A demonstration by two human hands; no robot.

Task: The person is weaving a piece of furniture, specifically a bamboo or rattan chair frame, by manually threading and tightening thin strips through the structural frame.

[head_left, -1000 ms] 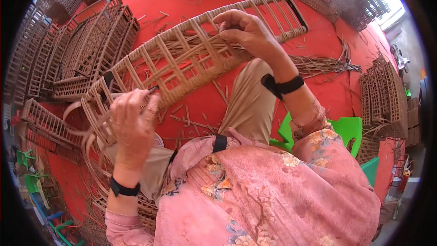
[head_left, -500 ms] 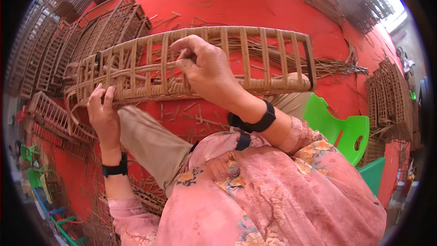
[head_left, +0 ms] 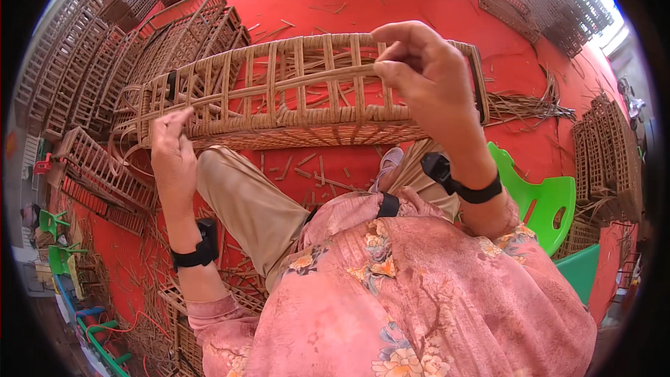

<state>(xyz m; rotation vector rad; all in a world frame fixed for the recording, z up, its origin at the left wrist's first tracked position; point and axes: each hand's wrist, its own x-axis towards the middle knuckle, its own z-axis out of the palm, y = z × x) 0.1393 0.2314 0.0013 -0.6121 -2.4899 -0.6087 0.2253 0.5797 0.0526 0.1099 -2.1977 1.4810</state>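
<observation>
A long, woven brown basket (head_left: 272,141) lies on its side across my knees, its slatted side facing up. Through the upright slats runs a flat wicker strip (head_left: 307,81), stretched lengthwise along the basket. Toward the basket's right end, my right hand (head_left: 426,70) pinches that strip between thumb and fingers, slightly above the slats. My left hand (head_left: 173,157) is at the lower left corner, fingers bent at the basket's edge by the strip; what its fingertips hold, if anything, is hidden. Loose strip loops (head_left: 124,150) hang off the left end.
Stacks of similar baskets (head_left: 84,63) stand at the left, more baskets (head_left: 607,157) at the right. A bundle of loose strips (head_left: 527,106) lies on the red floor (head_left: 412,0) behind the basket. A green plastic chair (head_left: 551,199) is at my right. Cut scraps (head_left: 321,167) litter the floor.
My right hand has moved right along the basket, drawing the strip out with it. My left hand remains near the left corner. The whole view has shifted slightly.
</observation>
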